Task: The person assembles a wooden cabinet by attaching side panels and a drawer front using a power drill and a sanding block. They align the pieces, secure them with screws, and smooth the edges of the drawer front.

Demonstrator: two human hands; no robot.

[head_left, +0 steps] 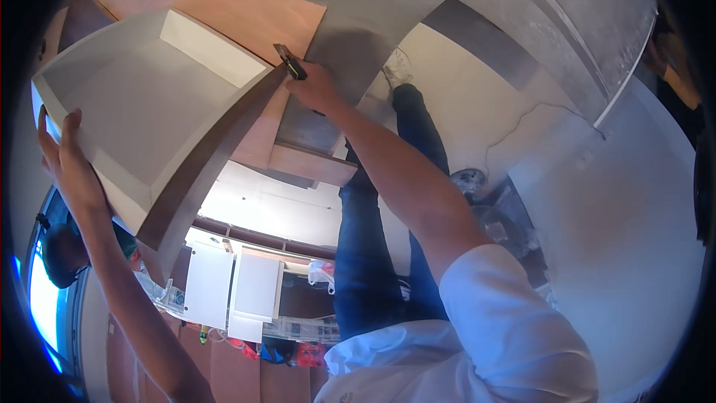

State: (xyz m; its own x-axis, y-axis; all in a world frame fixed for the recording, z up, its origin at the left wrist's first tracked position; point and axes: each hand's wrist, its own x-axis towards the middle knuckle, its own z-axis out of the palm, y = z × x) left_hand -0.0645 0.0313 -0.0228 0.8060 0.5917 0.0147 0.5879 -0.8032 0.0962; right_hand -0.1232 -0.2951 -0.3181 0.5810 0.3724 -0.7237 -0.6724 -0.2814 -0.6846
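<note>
A shallow white drawer-like box (142, 97) with raised sides and a brown outer face is tilted up at the left. My left hand (73, 157) grips its left side, fingers over the rim and the thumb on the inside. At the box's far right corner, my right hand (317, 88) is closed round a black utility knife (291, 66) with yellow-green marks. The knife's tip points up and left beside the corner; whether it touches the box I cannot tell.
Light brown boards (216, 4) lie behind the box. A person in a dark cap (63, 254) is at the left, and another person's arm (675, 78) shows at the right rim. White panels (209, 283) stand below. A thin cable (514, 116) runs across the pale floor.
</note>
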